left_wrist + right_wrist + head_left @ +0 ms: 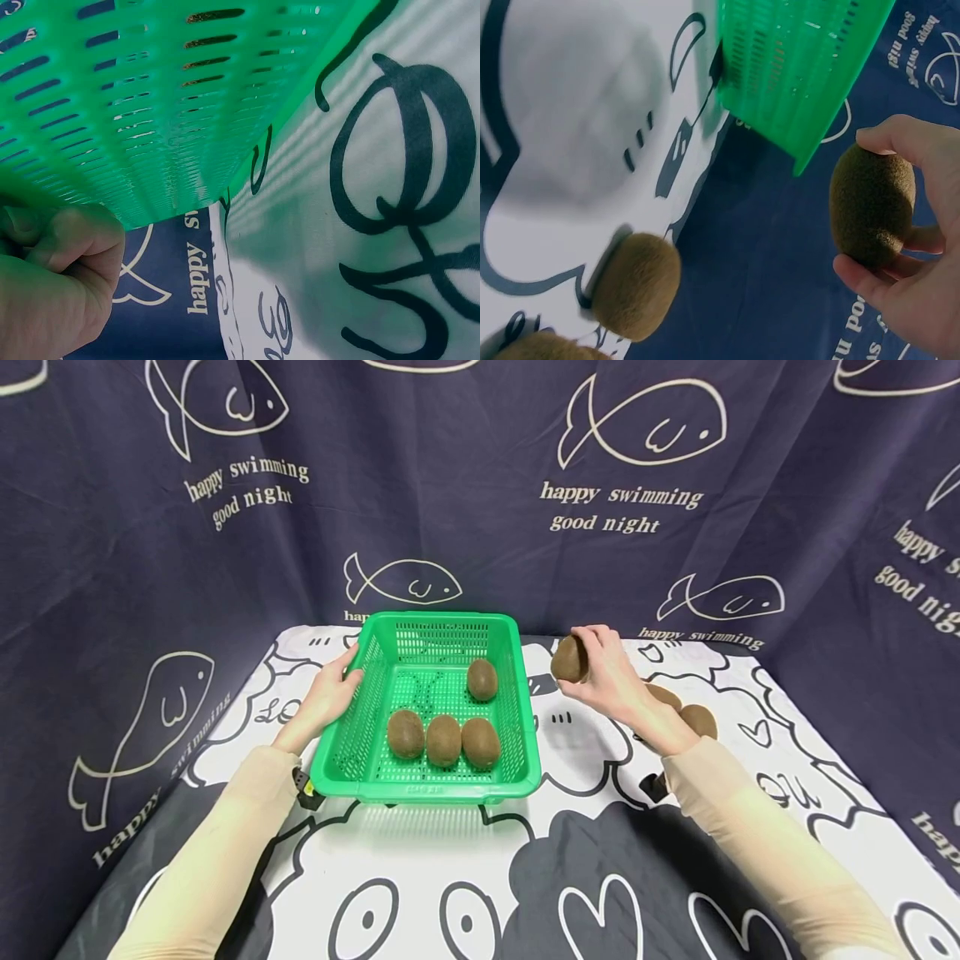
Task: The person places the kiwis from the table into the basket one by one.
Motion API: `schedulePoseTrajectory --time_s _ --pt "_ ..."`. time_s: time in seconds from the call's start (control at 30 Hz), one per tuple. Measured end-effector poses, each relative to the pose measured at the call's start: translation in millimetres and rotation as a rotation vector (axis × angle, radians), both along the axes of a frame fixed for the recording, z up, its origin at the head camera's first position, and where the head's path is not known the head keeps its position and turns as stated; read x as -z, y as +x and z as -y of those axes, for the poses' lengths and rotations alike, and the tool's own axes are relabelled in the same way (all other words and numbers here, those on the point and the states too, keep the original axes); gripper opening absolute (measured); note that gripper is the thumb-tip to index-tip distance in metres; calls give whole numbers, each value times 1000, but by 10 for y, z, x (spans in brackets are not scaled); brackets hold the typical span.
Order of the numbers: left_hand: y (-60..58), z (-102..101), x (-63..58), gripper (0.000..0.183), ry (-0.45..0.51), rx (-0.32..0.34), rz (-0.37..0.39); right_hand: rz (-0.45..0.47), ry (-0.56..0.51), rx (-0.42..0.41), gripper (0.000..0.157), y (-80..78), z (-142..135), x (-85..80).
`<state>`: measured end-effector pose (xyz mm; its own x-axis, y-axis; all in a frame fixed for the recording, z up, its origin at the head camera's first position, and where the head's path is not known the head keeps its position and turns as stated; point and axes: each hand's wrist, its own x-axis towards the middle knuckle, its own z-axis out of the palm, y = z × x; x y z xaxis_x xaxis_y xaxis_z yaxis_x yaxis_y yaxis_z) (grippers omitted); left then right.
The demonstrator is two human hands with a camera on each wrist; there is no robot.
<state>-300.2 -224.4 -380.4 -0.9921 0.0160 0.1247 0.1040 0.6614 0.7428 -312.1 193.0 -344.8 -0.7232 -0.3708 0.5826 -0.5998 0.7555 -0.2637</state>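
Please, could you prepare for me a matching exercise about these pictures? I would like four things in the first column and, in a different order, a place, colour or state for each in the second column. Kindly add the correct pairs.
Column one
1. Basket
2. Left grip
3. Right grip
4. Curtain

Column two
A. Holding one kiwi outside the basket
B. Dark blue, with pale fish drawings
C. Green, with four kiwis inside
D. At the basket's left side

Pairs: 1-C; 2-D; 3-A; 4-B
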Motion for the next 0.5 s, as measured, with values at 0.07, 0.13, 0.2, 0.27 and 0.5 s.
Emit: schedulePoseTrajectory --time_s 0.07,0.13,0.2,0.27,0.5 --pt "1 -1 2 58 1 0 1 7 -1 -11 75 8 45 -18" --pt "3 -2 0 58 2 0 2 18 -1 -18 75 15 88 -35" --pt "3 -5 -4 58 5 0 4 27 4 -24 75 19 129 -48" --pt "6 -10 -11 58 9 0 4 36 7 -33 75 27 172 -63" --pt "14 -10 -15 58 8 -2 5 63 22 -91 76 53 321 -88"
